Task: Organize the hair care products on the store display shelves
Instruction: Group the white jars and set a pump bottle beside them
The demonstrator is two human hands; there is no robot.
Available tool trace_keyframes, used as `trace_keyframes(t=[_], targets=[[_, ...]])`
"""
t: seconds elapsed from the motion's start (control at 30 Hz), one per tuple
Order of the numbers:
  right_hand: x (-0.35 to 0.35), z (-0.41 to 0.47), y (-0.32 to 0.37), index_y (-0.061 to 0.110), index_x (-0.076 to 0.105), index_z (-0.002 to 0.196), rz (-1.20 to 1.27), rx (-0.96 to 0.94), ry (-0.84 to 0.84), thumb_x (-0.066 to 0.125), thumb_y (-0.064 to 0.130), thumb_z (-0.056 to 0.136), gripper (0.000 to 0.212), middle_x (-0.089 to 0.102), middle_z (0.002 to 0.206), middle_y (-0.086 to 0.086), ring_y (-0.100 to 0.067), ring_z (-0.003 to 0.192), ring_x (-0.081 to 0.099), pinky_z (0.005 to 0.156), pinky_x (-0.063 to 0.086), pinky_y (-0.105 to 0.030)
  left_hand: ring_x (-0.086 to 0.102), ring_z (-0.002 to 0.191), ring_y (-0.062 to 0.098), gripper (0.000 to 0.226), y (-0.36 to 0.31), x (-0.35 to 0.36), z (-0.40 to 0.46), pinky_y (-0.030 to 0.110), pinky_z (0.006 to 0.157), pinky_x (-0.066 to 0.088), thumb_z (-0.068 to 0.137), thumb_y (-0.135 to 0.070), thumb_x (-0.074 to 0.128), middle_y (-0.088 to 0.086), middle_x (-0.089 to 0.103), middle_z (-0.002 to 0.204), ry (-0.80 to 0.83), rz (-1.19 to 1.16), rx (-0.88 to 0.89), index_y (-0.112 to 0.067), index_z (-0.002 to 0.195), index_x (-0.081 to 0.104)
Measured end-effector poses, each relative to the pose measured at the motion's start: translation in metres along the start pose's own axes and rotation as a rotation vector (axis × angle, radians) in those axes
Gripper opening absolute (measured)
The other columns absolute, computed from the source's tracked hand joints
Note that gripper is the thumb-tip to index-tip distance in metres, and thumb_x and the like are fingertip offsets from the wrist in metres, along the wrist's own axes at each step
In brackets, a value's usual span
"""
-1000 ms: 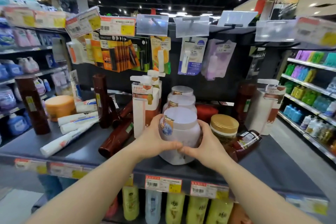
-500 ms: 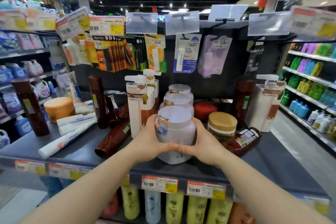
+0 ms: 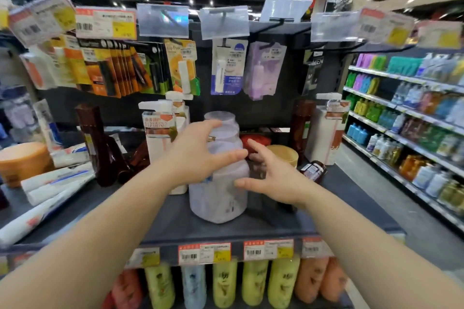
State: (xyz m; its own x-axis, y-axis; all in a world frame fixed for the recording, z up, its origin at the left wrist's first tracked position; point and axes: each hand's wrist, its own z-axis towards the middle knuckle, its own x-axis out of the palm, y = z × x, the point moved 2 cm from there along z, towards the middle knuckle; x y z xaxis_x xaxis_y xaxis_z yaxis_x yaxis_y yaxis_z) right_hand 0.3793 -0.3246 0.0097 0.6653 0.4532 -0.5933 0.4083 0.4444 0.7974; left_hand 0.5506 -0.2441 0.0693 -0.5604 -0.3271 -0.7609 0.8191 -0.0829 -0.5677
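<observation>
Upright near the dark shelf's (image 3: 175, 223) front edge, pale lilac plastic jar (image 3: 218, 193), axis vertical, between both released grips, left hand (image 3: 198, 155) touching its shoulder, right hand (image 3: 273, 178) spread just beside; matching jars (image 3: 222, 124) farther back.

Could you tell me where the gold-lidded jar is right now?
Head view, right of centre: the gold-lidded jar stands behind the right hand, beside the front white tub.
</observation>
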Motion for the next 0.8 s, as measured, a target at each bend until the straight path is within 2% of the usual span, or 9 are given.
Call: trace_keyframes(t=[0.07,0.2,0.33,0.37,0.47,0.6,0.8], targets=[[-0.008,-0.002,-0.004,0.035,0.016,0.151,-0.034,0.014,-0.064,0.074,0.042,0.079,0.092,0.038,0.146,0.007,-0.013,0.132,0.042,0.103,0.038,-0.024,0.039,0.133,0.015,0.085,-0.013,0.010,0.009,0.028,0.101,0.033,0.074,-0.063,0.063,-0.002,0.041,0.148,0.027,0.015,0.042,-0.025,0.145,0.037],[-0.045,-0.008,-0.028,0.037,0.021,0.149,-0.091,0.068,-0.187,0.073,0.054,0.073,0.094,0.041,0.146,0.000,-0.015,0.126,0.048,0.106,0.042,-0.038,0.045,0.127,0.014,0.071,-0.037,0.038,0.034,0.021,0.093,0.034,0.082,-0.058,0.062,-0.003,0.048,0.141,0.047,0.009,0.070,-0.023,0.141,0.043],[-0.096,-0.016,-0.066,0.025,0.026,0.149,-0.072,0.123,-0.282,0.077,0.035,0.077,0.089,0.046,0.139,-0.004,-0.018,0.124,0.050,0.102,0.043,-0.033,0.049,0.125,0.014,0.073,-0.071,0.084,0.062,0.022,0.098,0.036,0.079,-0.053,0.067,0.000,0.051,0.140,0.046,-0.064,0.107,-0.020,0.141,0.043],[-0.108,-0.018,-0.077,0.024,0.028,0.148,-0.066,0.139,-0.297,0.078,0.034,0.076,0.089,0.046,0.137,-0.005,-0.019,0.123,0.050,0.102,0.044,-0.035,0.047,0.127,0.014,0.076,-0.080,0.099,0.069,0.022,0.099,0.034,0.079,-0.052,0.068,0.000,0.049,0.142,0.059,-0.091,0.099,-0.020,0.142,0.041],[-0.146,-0.021,-0.111,0.027,0.033,0.145,-0.064,0.194,-0.336,0.083,0.044,0.066,0.095,0.049,0.134,-0.004,-0.021,0.114,0.056,0.097,0.049,-0.044,0.043,0.132,0.015,0.081,-0.102,0.140,0.089,0.020,0.101,0.031,0.080,-0.048,0.071,0.001,0.044,0.146,0.072,-0.154,0.053,-0.020,0.146,0.033],[-0.199,-0.011,-0.147,0.027,0.033,0.143,-0.092,0.244,-0.356,0.084,0.038,0.068,0.091,0.052,0.129,-0.002,-0.017,0.112,0.054,0.097,0.048,-0.041,0.045,0.131,0.019,0.084,-0.119,0.184,0.117,0.029,0.107,0.037,0.079,-0.046,0.072,0.007,0.046,0.144,0.054,-0.183,-0.025,-0.015,0.146,0.032],[-0.237,0.027,-0.184,0.030,0.024,0.148,-0.042,0.252,-0.274,0.087,0.032,0.065,0.104,0.046,0.140,-0.006,-0.021,0.128,0.045,0.102,0.044,-0.042,0.042,0.134,0.018,0.086,-0.127,0.231,0.143,0.028,0.101,0.037,0.080,-0.040,0.074,0.004,0.042,0.148,0.041,-0.309,-0.186,-0.023,0.149,0.026]])
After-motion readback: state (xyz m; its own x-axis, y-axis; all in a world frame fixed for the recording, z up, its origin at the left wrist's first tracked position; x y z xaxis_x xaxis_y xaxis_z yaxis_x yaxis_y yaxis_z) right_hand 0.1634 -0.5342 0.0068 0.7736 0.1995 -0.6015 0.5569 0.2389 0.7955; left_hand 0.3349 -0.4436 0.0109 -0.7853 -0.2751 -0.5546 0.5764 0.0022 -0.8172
